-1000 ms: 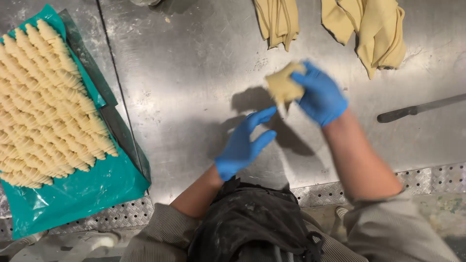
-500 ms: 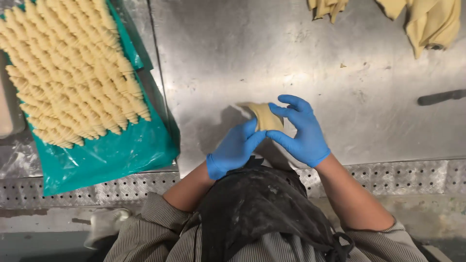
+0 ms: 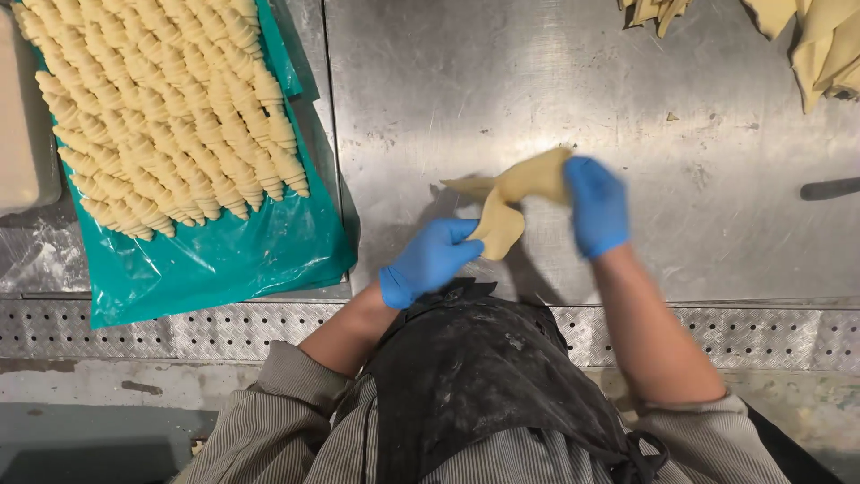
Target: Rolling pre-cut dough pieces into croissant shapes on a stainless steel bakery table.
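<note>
Both my hands wear blue gloves and hold one pale piece of dough [image 3: 512, 199] above the steel table [image 3: 537, 81]. My right hand [image 3: 596, 204] grips its upper right end. My left hand [image 3: 432, 260] pinches the lower end, which hangs folded. A thin tip of the dough points left. The piece is stretched between the two hands, lifted off the table and casting a shadow below.
Several rows of rolled raw croissants [image 3: 161, 108] lie on a teal plastic sheet [image 3: 224, 260] at the left. More cut dough pieces [image 3: 824, 45] lie at the table's top right. A dark knife handle [image 3: 829, 188] shows at the right edge. A perforated metal strip [image 3: 179, 327] runs along the front.
The hands have drawn apart, stretching the dough piece from a compact lump into a longer strip. My right hand moved up and right; the view shifted right.
</note>
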